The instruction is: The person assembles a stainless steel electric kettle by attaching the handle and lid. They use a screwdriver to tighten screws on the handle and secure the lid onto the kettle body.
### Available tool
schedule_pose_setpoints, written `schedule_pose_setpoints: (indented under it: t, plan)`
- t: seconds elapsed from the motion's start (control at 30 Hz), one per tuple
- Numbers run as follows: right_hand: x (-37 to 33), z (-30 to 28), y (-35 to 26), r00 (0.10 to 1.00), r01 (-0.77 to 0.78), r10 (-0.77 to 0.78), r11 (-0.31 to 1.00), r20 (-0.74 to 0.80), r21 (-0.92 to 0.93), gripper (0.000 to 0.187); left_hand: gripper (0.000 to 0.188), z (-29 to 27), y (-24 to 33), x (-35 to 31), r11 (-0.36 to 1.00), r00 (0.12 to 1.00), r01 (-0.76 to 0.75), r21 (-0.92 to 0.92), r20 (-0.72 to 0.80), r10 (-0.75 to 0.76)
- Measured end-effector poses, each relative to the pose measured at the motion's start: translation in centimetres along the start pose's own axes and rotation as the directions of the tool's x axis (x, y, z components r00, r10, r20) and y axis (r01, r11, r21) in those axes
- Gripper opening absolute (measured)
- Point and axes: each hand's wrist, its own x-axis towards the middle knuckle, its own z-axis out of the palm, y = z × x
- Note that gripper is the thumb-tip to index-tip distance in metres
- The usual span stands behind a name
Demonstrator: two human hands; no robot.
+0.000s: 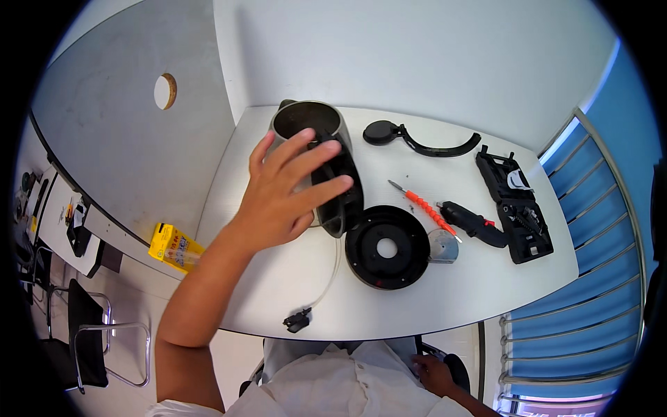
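My left hand [285,184] is raised over an electric kettle [306,119], its fingers spread and nothing held in them. The kettle has a metal body and no lid on its mouth, and its black handle [353,198] points toward me. Partly behind the hand, the handle's upper end is hidden. From beneath the handle a pale cord runs to a black plug [297,320]. A black round ring-shaped part [387,214] lies beside the handle. Down by my lap, near the chair's armrest, my right hand [432,373] rests with its fingers loosely out, apparently empty.
At the right lie an orange-shafted screwdriver [427,208], a black power screwdriver [474,224], a grey metal cup-like piece [442,249] and an opened black bit case [514,201]. A black curved strip with a round end [417,142] lies farther back. A yellow box [174,247] stands left.
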Motion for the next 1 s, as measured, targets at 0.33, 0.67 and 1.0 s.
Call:
schedule_pose_setpoints:
  t: [0.33, 0.67, 1.0]
  plan:
    - [6.8, -15.9, -11.1, 0.696, 0.613, -0.561, 0.789, -0.449, -0.036, 0.029, 0.061, 0.7, 0.7, 4.4, 0.991, 0.972, 0.096, 0.094, 0.205, -0.114]
    - [19.1, -21.9, -14.3, 0.866, 0.416, -0.264, 0.851, -0.426, 0.320, 0.029, 0.064, 2.6, -1.3, 2.6, 0.930, 0.934, 0.357, 0.090, -0.058, -0.353]
    - [19.1, -23.4, -11.5, 0.926, 0.327, -0.282, 0.931, -0.250, 0.161, 0.031, 0.063, 4.4, -2.6, 0.6, 0.869, 0.804, 0.491, -0.065, -0.350, -0.481]
